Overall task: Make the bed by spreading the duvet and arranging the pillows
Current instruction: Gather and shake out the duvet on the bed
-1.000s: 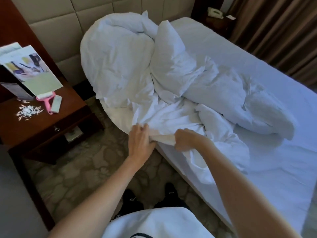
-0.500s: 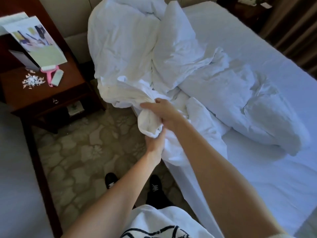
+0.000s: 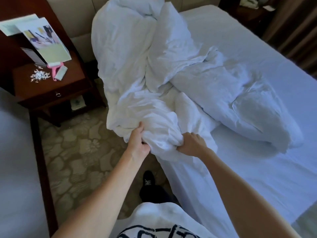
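- Duvet (image 3: pixel 137 69) is lying bunched on the bed (image 3: pixel 257 169), heaped at the headboard end and trailing down to the near edge where the person is standing.
- Left hand (image 3: pixel 137 145) is closing on a gathered fold at the bed's near edge, thumb on top; right hand (image 3: pixel 192 145) is clenching the same bundle just beside it, further in over the bed.
- Key relation: the bulk of the duvet is lying ahead of both hands, its long axis running from the hands toward the headboard; the foot end of the bed is showing only bare sheet. Judgement: the coming pull is going toward the foot end.
- Both hands are equally near the gripped edge.
- No pillow is separable from the heap.
- Nightstand (image 3: pixel 51 86) beside the bed is carrying a leaflet (image 3: pixel 46 42); print is too blurred to read.
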